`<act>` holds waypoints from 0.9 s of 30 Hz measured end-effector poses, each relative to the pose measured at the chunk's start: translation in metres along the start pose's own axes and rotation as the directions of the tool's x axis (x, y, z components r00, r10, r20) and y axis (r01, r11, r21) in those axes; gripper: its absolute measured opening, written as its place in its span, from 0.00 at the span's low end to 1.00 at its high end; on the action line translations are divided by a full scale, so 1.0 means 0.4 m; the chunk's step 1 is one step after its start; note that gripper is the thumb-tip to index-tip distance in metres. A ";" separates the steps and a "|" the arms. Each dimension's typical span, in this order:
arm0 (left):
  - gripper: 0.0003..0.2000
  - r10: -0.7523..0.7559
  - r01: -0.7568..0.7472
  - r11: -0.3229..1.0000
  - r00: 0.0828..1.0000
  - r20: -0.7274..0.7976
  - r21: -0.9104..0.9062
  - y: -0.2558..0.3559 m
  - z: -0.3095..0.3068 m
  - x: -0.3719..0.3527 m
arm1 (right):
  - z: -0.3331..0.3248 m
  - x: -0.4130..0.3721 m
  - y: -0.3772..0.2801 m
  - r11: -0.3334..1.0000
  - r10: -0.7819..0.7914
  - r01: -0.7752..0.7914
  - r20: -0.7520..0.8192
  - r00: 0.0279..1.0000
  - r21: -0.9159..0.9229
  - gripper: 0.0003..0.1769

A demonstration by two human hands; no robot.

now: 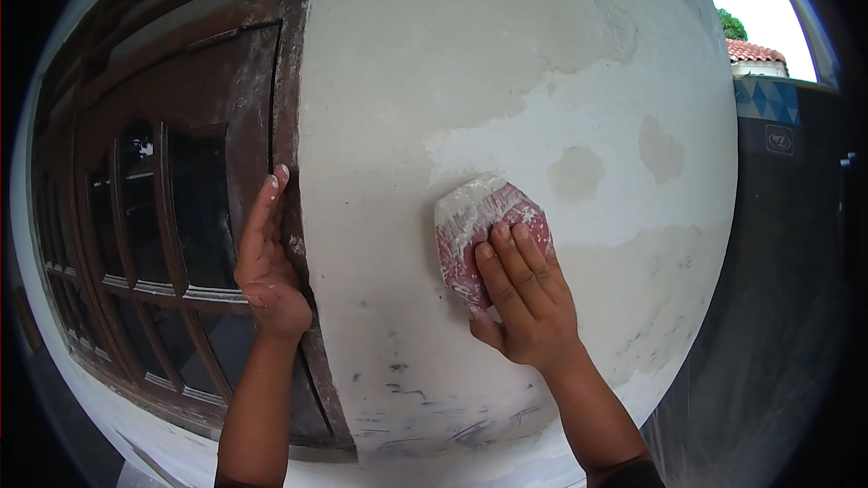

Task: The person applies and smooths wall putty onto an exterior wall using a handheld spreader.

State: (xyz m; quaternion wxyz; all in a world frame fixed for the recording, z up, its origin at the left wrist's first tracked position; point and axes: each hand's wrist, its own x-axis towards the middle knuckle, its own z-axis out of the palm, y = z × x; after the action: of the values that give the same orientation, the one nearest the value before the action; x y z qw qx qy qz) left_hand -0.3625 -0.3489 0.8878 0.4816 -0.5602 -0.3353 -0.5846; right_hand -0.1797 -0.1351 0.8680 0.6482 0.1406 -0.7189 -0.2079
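Observation:
A pinkish-red pad (461, 248), smeared with white paste or dust along its upper left, lies against the pale wall (380, 126). My right hand (529, 294) presses on it, three fingers flat over its lower right and the thumb at its bottom edge. My left hand (271, 262) rests on edge against the brown wooden window frame (287, 117), its fingers stretched upward and whitish at the tips, with nothing in it. Beige and white patches mark the wall around the pad, and dark streaks run below it.
Dark glass panes (201, 208) fill the wooden window at the left. At the right stands a dark upright surface (778, 217) with a blue patterned strip (767, 101). A tiled roof (755, 51) and a tree (731, 25) show beyond.

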 end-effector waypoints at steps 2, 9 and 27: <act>0.56 -0.012 0.012 1.000 1.000 -0.002 -0.003 0.004 0.001 0.000 | 0.013 0.023 0.004 1.000 -0.005 0.004 0.002 1.000 0.006 0.29; 0.56 0.006 -0.006 1.000 1.000 0.021 -0.001 0.000 -0.004 0.004 | -0.002 -0.059 0.005 0.999 -0.024 0.028 0.090 0.996 -0.039 0.30; 0.56 0.001 -0.001 1.000 1.000 0.005 0.016 0.004 0.002 0.002 | 0.003 0.015 0.017 0.999 0.015 -0.016 0.018 1.000 0.050 0.30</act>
State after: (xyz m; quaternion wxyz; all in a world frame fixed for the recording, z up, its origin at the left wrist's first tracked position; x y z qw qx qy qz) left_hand -0.3605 -0.3489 0.8884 0.4853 -0.5579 -0.3409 -0.5805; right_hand -0.1811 -0.1319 0.8763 0.6396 0.1494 -0.7308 -0.1859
